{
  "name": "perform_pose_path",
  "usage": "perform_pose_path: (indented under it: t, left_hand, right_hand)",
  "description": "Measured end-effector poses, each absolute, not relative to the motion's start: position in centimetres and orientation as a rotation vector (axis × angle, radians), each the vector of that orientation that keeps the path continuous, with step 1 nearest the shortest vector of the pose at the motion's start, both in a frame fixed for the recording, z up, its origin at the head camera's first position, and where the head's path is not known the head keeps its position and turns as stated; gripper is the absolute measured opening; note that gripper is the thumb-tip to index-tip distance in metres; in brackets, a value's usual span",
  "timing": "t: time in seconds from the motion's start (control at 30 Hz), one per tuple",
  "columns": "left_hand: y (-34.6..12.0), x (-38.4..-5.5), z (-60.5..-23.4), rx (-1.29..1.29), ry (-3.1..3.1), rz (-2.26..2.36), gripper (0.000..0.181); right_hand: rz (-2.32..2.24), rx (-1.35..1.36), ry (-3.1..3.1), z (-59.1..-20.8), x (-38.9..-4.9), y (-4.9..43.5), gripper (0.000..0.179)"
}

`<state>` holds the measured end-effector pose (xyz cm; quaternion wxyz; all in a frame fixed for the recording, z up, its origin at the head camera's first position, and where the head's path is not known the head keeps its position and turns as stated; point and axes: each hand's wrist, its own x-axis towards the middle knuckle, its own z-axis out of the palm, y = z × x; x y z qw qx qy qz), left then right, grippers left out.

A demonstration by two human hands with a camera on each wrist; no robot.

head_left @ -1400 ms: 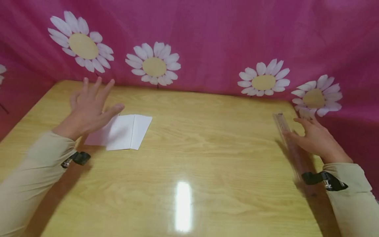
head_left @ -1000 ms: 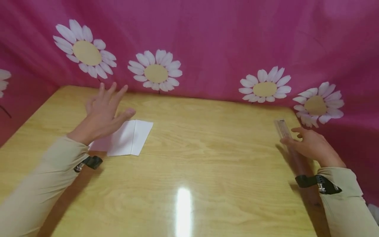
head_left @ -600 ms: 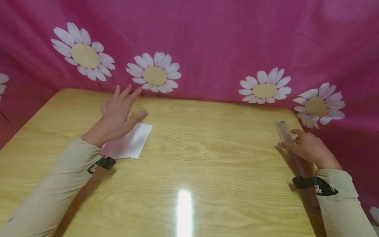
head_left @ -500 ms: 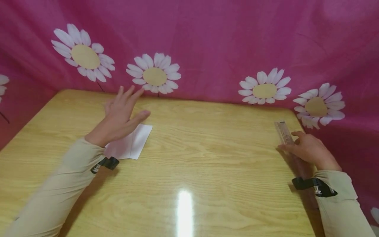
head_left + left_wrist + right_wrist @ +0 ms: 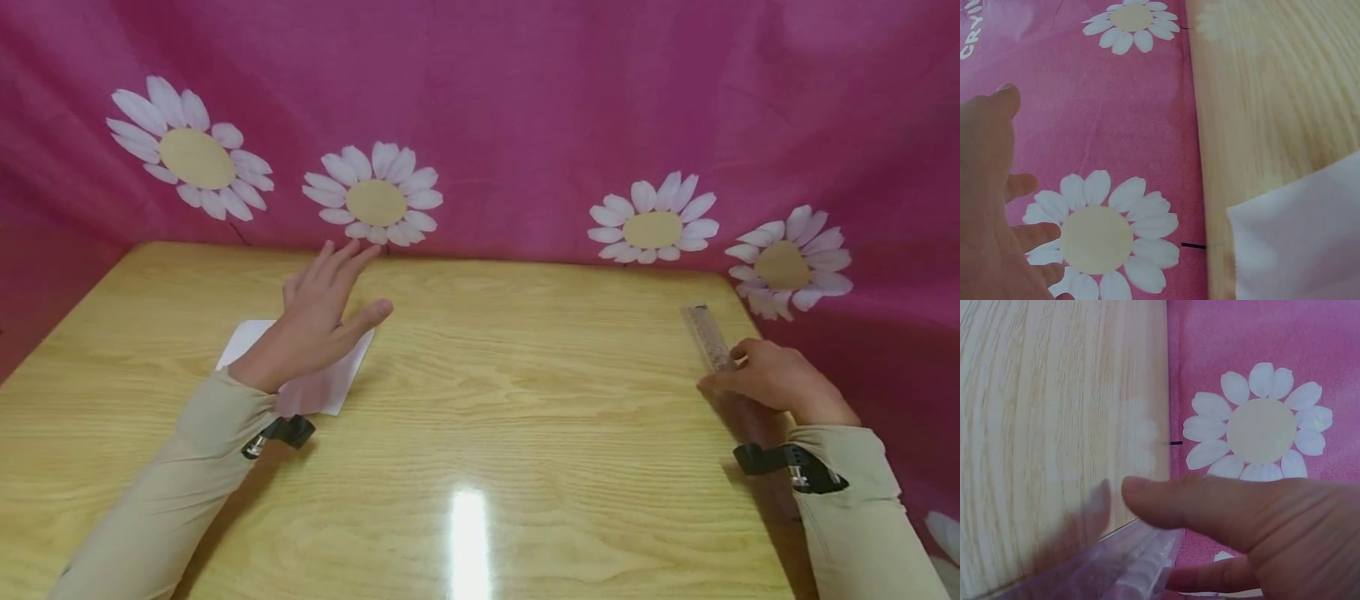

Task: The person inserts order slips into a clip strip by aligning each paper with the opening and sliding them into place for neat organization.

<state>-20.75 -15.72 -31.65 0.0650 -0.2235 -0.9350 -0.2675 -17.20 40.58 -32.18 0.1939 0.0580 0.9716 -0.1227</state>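
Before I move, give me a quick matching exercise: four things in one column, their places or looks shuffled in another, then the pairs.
Things:
1. White paper
2. Clear plastic strip
3. Cloth
4. Tabletop

Places or looks:
A. Pink with white-petalled flowers
B. At the right hand
C. Yellowish wood grain
D. Partly hidden by the left hand in the head view

Pairs: 1-D, 2-B, 3-A, 4-C

L hand point(image 5: 311, 325) back-up, fingers point(image 5: 337, 268) extended fwd, thumb point(image 5: 369, 317) spread, R hand point(image 5: 776, 379) w/ bent fingers opp. thumb, both arms outstretched, L forearm point(image 5: 172, 492), R forearm point(image 5: 858, 533)
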Motion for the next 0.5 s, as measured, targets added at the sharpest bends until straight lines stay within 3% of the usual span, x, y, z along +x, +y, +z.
perform_pose_path:
  t: [0.23,0.5]
  left_hand:
    - [-15.74,-20.74,-31.78,-0.670,-2.811,-0.829,0.075]
    - [-15.44,-20.85,-32.36,-0.719,-2.829,-0.819,0.074]
  right_hand:
    - [-0.338,0.071,2.736,-32.17,-17.38,40.99,0.078]
    - [-0.332,0.068,2.724,-32.29,-17.39,40.48,0.076]
